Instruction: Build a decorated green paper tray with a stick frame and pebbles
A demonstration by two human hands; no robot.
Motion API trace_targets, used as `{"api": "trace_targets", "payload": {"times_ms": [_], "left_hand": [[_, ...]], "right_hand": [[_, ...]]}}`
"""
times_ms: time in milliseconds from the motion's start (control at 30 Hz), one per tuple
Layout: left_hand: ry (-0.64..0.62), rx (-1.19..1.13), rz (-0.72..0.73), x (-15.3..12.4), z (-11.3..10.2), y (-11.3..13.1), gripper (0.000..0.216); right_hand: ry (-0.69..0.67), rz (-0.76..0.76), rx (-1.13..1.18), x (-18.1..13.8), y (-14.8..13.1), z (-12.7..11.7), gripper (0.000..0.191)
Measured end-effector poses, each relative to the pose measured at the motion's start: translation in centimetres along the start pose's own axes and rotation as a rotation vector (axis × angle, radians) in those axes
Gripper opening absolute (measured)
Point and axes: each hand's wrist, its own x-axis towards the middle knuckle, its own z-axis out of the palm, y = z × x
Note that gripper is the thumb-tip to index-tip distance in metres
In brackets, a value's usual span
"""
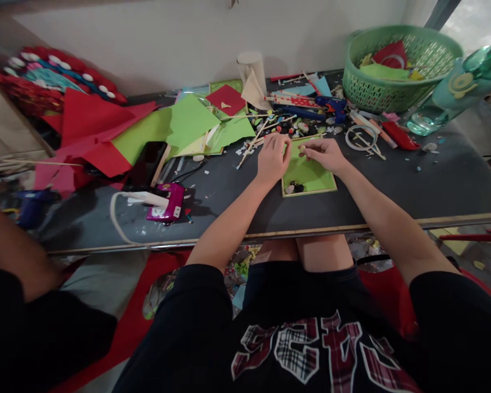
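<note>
A small green card with a wooden border (311, 176) lies flat on the dark table (413, 185) in front of me. My left hand (272, 159) rests on the card's left edge, fingers curled and pressed against it. My right hand (325, 153) sits at the card's upper edge and pinches a small pale bead or shell (302, 148) between its fingertips. A few small dark and pale pieces (294, 188) lie on the card's lower left corner.
Green paper sheets (188, 123) and red paper sheets (90, 128) cover the left of the table. Wooden sticks, a blue glue gun (331, 105), a green basket (396, 68), a teal bottle (454, 90), a pink box (167, 202) and a phone (147, 161) lie around. Another person's arm (12, 251) is at left.
</note>
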Motion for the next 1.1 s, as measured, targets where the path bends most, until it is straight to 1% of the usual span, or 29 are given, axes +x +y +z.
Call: {"api": "trace_targets", "payload": {"times_ms": [167, 267, 333, 400, 467, 500, 533, 600, 667, 700, 833, 900, 967, 1100], "left_hand": [[0.093, 0.069, -0.073, -0.3, 0.5, -0.7, 0.034], [0.13, 0.05, -0.122, -0.3, 1.1, -1.4, 0.035], [0.137, 0.002, -0.18, -0.4, 1.6, -2.5, 0.038], [0.1, -0.045, -0.273, -0.5, 2.1, -3.8, 0.041], [0.004, -0.038, -0.372, -0.6, 2.4, -5.2, 0.042], [-0.042, -0.022, -0.394, -0.6, 2.5, -5.6, 0.041], [-0.071, -0.009, -0.39, -0.6, 2.4, -5.9, 0.04], [-0.063, -0.019, -0.314, -0.4, 2.1, -5.8, 0.039], [-0.031, -0.071, -0.206, -0.1, 1.5, -4.7, 0.039], [-0.037, -0.101, -0.156, 0.1, 1.2, -4.0, 0.039], [-0.196, -0.184, 0.011, 0.8, 0.0, -0.9, 0.043], [-0.221, -0.208, 0.061, 1.0, -0.3, 0.0, 0.046], [-0.207, -0.217, 0.059, 1.0, -0.4, 0.4, 0.049], [-0.183, -0.213, -0.052, 0.9, -0.5, 0.1, 0.051]], "right_hand": [[-0.001, -0.013, -0.015, -0.1, 0.1, -0.1, 0.068], [-0.012, 0.018, -0.039, -0.1, 0.1, -0.3, 0.07], [-0.022, 0.03, -0.065, -0.1, -0.1, -0.4, 0.068], [-0.026, 0.037, -0.076, -0.2, -0.3, -0.4, 0.063], [-0.022, 0.055, -0.059, -0.3, -0.4, -0.4, 0.06], [-0.021, 0.069, -0.045, -0.3, -0.4, -0.4, 0.06], [-0.02, 0.081, -0.029, -0.3, -0.4, -0.4, 0.062], [-0.022, 0.096, -0.007, -0.3, -0.3, -0.3, 0.067], [-0.031, 0.092, -0.011, -0.3, -0.2, -0.3, 0.073], [-0.034, 0.084, -0.022, -0.3, -0.1, -0.3, 0.074], [-0.075, 0.022, -0.088, -0.2, -0.2, -0.2, 0.073], [-0.102, -0.009, -0.109, -0.2, -0.4, -0.2, 0.07], [-0.115, -0.025, -0.118, -0.2, -0.5, -0.2, 0.067], [-0.104, -0.022, -0.108, -0.3, -0.6, -0.3, 0.066]]}}
